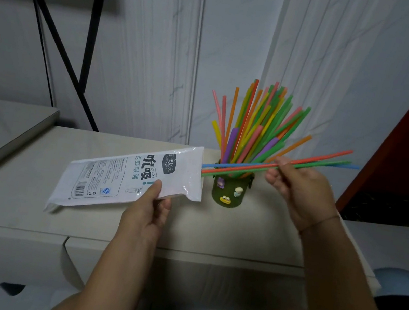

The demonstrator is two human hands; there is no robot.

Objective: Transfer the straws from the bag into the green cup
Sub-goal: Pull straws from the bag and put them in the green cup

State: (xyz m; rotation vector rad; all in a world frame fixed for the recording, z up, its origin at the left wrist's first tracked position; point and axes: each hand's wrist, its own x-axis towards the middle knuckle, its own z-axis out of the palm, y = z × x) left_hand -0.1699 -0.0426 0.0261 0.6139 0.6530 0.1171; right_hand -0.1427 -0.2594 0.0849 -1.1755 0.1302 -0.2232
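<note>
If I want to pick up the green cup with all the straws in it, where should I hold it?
Probably hold the green cup around its round lower wall, coming from the right side. The straws fan out above its rim, so coming from the top is blocked, and the bag held by the left hand crowds its left.

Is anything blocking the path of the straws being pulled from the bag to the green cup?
Only the cup's own load. The right hand holds a few straws with their ends still inside the bag, held by the left hand. The green cup is packed with fanned-out straws, crowding its mouth.
</note>
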